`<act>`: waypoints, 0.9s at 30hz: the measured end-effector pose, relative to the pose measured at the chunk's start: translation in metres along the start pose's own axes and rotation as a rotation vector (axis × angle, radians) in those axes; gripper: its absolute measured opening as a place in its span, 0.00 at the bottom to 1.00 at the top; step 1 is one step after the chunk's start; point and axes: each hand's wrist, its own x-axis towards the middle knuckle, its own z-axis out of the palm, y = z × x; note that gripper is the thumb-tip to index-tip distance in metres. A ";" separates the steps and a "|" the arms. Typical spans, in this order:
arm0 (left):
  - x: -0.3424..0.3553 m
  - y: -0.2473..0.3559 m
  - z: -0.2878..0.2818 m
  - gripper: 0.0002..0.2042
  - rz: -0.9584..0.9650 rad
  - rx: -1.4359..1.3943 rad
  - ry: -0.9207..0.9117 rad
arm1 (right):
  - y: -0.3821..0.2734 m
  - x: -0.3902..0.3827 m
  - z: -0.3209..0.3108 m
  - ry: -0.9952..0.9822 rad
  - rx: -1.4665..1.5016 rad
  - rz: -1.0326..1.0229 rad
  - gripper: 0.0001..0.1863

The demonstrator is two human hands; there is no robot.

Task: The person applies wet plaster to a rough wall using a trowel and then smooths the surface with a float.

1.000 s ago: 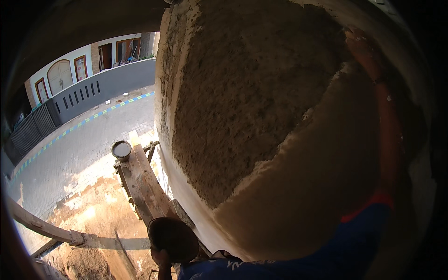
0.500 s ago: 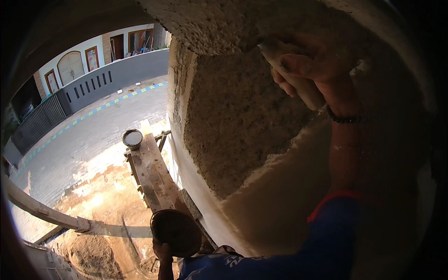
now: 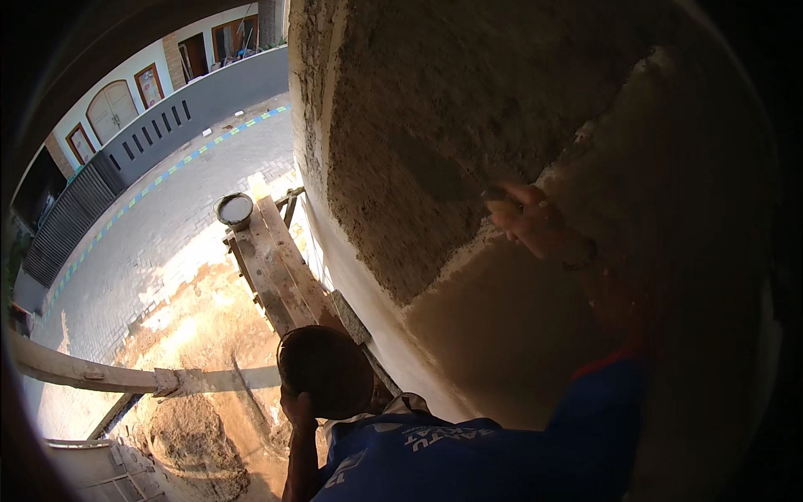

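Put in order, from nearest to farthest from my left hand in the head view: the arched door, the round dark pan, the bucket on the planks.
1. Round dark pan: held in the left hand.
2. Bucket: ahead, on the planks.
3. Arched door: across the street, upper left.

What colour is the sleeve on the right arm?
Blue, with a red edge. The sleeve shows in the head view, though it's dim there.

A building site is lying beside a street: at 1 o'clock a partly smoothed wall is rising, at 9 planks are bearing a bucket, at 8 a sandy heap is sitting, at 10 a house is standing.
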 end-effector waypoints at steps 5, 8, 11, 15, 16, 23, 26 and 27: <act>0.006 0.035 0.044 0.29 0.007 0.000 -0.180 | 0.084 -0.029 0.113 0.070 -0.783 -0.315 0.19; 0.003 0.059 0.042 0.28 0.066 -0.170 -0.304 | 0.093 -0.032 0.190 -0.067 -1.063 -0.435 0.12; -0.004 0.095 0.056 0.27 0.077 0.104 -0.202 | 0.096 -0.022 0.213 -0.159 -1.125 -0.374 0.19; -0.007 0.114 0.073 0.26 0.144 0.000 -0.240 | 0.129 -0.024 0.240 -0.261 -0.727 -0.397 0.11; -0.007 0.114 0.078 0.26 0.192 -0.009 -0.264 | 0.131 -0.027 0.249 -0.342 -0.647 -0.298 0.11; -0.001 0.112 0.073 0.26 0.169 0.145 -0.219 | 0.157 -0.051 0.268 -0.266 -0.380 -0.623 0.12; -0.006 0.107 0.064 0.25 0.122 0.106 -0.204 | 0.143 -0.057 0.262 -0.371 -0.342 -0.213 0.12; -0.005 0.108 0.065 0.25 0.082 0.075 -0.214 | 0.149 -0.053 0.261 -0.362 -0.446 -0.381 0.12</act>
